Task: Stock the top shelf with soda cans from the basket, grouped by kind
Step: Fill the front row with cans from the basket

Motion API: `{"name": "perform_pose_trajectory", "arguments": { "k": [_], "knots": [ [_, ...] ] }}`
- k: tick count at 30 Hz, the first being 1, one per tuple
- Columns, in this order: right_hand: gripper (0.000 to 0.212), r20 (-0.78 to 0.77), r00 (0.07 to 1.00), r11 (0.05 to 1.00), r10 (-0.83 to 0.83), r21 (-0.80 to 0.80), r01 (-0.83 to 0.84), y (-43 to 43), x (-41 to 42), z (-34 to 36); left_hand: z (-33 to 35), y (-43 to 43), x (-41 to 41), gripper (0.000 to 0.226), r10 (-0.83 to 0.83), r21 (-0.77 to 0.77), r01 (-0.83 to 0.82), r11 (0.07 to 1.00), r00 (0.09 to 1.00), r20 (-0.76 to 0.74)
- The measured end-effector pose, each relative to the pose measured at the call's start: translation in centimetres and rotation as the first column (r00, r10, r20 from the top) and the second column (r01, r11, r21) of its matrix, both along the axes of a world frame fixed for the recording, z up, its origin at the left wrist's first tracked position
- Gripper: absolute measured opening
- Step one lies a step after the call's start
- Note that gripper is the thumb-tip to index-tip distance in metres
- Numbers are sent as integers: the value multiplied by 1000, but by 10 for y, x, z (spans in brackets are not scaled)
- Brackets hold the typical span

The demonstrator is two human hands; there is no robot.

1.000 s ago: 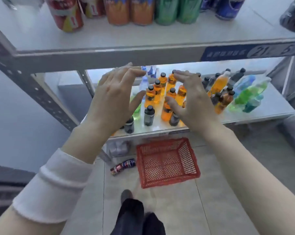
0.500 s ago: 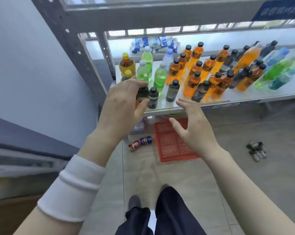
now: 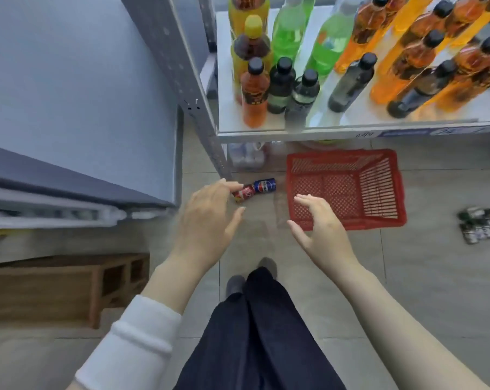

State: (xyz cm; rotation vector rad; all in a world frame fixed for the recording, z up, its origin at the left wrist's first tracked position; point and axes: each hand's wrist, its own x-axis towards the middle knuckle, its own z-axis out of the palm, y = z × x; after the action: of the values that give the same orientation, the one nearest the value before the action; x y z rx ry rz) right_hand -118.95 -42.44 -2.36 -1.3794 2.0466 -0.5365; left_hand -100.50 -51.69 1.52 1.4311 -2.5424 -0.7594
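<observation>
While both hands hang over the floor: neither holds anything.
Left hand (image 3: 207,220): fingers spread and curved, empty, fingertips in line with the red can's end; whether they touch it cannot be told.
Right hand (image 3: 321,229): fingers spread wide, empty, over the near left corner of the basket.
Cans: two lie on their sides end to end on the floor, a red can (image 3: 245,191) and a blue can (image 3: 264,186), just left of the basket and beside the rack post (image 3: 207,119).
Basket (image 3: 379,192): one, red plastic, nothing in it, standing on the floor below the low shelf (image 3: 351,128).
Bottles on that shelf: about four dark ones at the front, three green, a yellow-capped pair at left, and a crowd of orange ones I cannot count exactly.
Small dark packs (image 3: 476,225): one loose cluster on the floor, well to the right of the basket.
Top shelf: out of view.
Change from a second ago: the view has dropped from the can shelf to the floor, and both hands have come down from shelf height towards the two cans.
</observation>
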Motion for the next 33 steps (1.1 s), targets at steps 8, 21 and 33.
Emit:
{"name": "perform_pose_trajectory", "arguments": {
  "k": [8,21,33],
  "knots": [
    [51,102,995,969,17,244,-41,-30,14,-210,-238,9,6,39,116,416,-161,895,985,131],
    [59,-385,878,898,284,428,-102,-179,-34,-608,-653,-107,-37,73,62,270,-124,955,972,227],
    [55,-452,766,861,458,440,-255,-215,-64,-666,-731,-151,-41,73,-9,312,-25,950,994,107]
  ]
}}
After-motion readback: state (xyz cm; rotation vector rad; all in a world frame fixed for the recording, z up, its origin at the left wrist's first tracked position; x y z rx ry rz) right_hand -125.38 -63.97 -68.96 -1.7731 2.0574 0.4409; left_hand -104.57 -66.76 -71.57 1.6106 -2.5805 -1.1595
